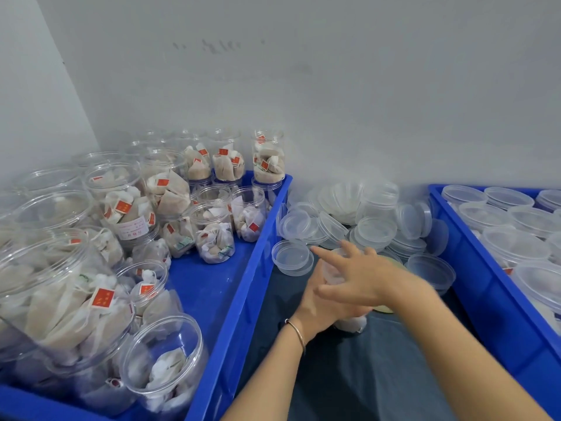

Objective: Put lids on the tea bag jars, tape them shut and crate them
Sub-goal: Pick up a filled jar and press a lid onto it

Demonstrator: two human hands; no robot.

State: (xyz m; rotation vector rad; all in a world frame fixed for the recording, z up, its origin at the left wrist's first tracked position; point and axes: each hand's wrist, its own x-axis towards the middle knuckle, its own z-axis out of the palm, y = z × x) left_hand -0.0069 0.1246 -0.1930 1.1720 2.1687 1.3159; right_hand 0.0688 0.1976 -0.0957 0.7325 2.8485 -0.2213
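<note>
A clear tea bag jar (350, 323) stands on the dark table between the two blue crates, mostly hidden by my hands. My left hand (318, 305) grips its side. My right hand (358, 275) lies flat over its top, fingers spread, pressing on a clear lid (332, 270) that barely shows under the palm. A pile of loose clear lids (376, 229) lies just behind the jar against the wall. The left blue crate (267, 238) holds several open jars of tea bags (215, 235) with red tags.
The right blue crate (473, 287) holds several lidded jars (516, 247). A single lid (291, 256) sits by the left crate's wall. A yellowish round object (384, 309), perhaps a tape roll, peeks from under my right wrist. White walls close the back.
</note>
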